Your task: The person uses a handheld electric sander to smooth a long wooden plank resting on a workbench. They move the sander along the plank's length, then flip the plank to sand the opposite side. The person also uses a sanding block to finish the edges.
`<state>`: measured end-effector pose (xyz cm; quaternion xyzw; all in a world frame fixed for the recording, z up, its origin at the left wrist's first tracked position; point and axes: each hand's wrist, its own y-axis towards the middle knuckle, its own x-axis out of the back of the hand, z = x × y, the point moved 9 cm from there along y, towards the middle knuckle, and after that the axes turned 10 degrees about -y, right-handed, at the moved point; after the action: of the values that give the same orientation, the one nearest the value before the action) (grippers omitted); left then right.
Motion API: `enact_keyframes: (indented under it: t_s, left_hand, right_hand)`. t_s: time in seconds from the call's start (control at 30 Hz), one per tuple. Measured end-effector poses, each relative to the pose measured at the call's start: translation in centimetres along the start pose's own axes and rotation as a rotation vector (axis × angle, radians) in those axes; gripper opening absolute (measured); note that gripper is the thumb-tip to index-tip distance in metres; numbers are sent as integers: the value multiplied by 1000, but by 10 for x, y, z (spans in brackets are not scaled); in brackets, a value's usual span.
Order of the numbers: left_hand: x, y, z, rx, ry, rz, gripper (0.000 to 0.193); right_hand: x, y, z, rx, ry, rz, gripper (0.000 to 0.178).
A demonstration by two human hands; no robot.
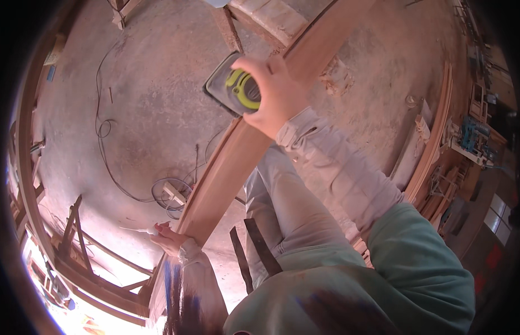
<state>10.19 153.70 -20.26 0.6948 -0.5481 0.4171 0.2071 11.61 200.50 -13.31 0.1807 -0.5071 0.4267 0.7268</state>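
A long reddish-brown wooden board (pixel 232 167) runs diagonally from the lower left to the upper right in front of me. My right hand (pixel 279 95) is closed around the top of a green and grey palm sander (pixel 222 92) with a squarish, dark-edged base. The sander is at the board's far-left edge, partly out beyond it; whether it touches the wood I cannot tell. Beside the board's lower end, my left hand (pixel 173 240) has its fingers curled. A thin whitish pointed thing (pixel 138 230) seems to stick out from them, its kind unclear.
Loops of dark cable (pixel 159 192) lie on the concrete floor (pixel 153 100), with a small wooden block (pixel 174 194) among them. Wooden frames (pixel 75 240) stand at the left. Long timber pieces (pixel 433 145) and a blue machine (pixel 475 134) are at the right. A pale block (pixel 271 19) stands at the top.
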Motion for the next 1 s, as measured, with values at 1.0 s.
enact_keyframes:
  t_s: [1.0]
  left_hand:
    - [1,4,4,-3,29,5,43]
  right_hand:
    - [-37,-54,51,-114,164,-48,80]
